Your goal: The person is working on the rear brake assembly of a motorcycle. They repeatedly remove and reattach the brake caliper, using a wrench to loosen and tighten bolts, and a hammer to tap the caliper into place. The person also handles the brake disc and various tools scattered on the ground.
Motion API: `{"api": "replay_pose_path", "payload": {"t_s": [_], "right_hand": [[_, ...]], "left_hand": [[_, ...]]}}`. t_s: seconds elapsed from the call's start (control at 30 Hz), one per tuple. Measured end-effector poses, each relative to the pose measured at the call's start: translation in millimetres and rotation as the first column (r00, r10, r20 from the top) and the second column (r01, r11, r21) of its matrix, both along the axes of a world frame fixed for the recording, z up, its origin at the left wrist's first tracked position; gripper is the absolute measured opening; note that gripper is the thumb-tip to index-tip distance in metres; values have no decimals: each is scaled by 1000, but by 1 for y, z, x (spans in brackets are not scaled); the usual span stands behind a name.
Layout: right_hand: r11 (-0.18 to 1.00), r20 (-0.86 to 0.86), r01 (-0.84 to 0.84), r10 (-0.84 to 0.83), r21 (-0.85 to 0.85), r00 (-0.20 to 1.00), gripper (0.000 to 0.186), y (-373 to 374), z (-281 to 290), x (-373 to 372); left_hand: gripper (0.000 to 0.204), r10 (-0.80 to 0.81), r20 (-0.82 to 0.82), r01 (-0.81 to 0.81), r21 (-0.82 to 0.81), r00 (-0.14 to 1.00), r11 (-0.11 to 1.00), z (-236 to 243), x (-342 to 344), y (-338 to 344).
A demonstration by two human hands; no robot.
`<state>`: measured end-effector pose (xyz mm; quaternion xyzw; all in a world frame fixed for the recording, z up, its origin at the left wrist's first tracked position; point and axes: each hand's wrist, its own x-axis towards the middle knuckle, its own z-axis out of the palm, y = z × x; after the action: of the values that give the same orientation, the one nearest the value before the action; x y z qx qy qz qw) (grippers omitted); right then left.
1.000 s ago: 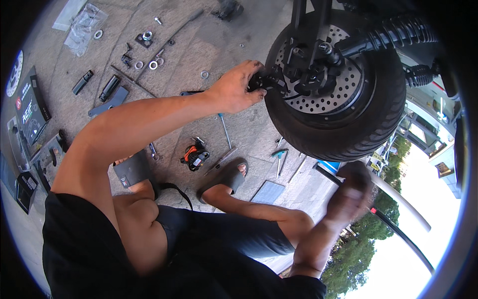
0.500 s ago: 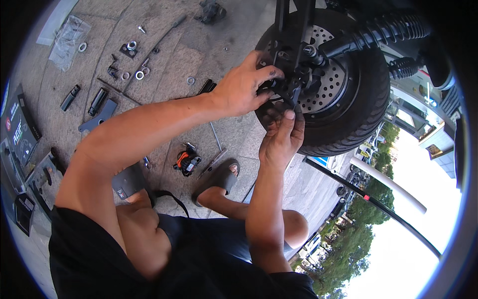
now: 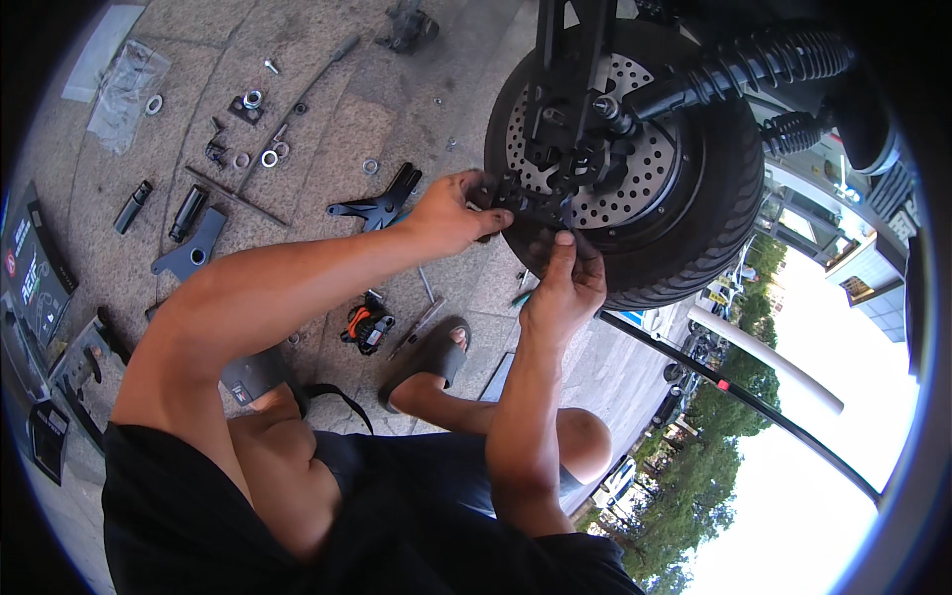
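A scooter-like wheel with a black tyre point(image 3: 722, 213) and a drilled brake disc point(image 3: 654, 164) stands at the upper right. In front of the disc's lower left edge, my left hand point(image 3: 451, 213) pinches one end of a dark metal part point(image 3: 535, 210). The thumb lies over it, and its exact kind is unclear. My right hand point(image 3: 565, 283) closes on the same part from below, thumb up, with its other fingers partly in shadow. Just above are a black fork arm point(image 3: 547, 89) and dark fittings by the hub. A black coil shock absorber point(image 3: 764, 69) runs off to the right.
On the paving lie a black forked bracket point(image 3: 382, 203), a grey flat bracket point(image 3: 190, 248), a black cylinder point(image 3: 188, 210), a long rod point(image 3: 238, 196), a black and orange part point(image 3: 367, 325), several washers and a clear plastic bag point(image 3: 127, 99). A printed box point(image 3: 38, 258) stands far left.
My left hand has drawn down and left, away from the hub fittings, uncovering more of the disc. My right hand has shifted slightly down. The forked bracket on the ground now shows more.
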<state>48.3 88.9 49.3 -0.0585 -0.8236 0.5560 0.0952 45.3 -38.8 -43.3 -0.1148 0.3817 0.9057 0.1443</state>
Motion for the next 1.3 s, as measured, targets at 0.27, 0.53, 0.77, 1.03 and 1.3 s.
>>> {"api": "replay_pose_path", "payload": {"t_s": [0.27,0.53,0.77,1.03,1.3], "right_hand": [[992,18,104,-105,75,994,23,-6,5,4],[983,-49,37,-29,178,998,25,-12,7,-13],[977,-133,128,-106,169,985,25,-17,2,-10],[981,-125,165,-152,103,980,22,-14,5,-12],[995,-122,91,-87,31,989,27,-10,3,-12]], "left_hand": [[33,-160,105,118,327,981,938,1,-16,3],[40,-93,99,62,281,991,958,3,-28,9],[44,-181,-56,159,-273,982,949,-27,-21,5],[24,-330,192,210,-978,924,20,-131,23,-155],[26,-567,100,161,-985,818,58,-116,97,-113]]}}
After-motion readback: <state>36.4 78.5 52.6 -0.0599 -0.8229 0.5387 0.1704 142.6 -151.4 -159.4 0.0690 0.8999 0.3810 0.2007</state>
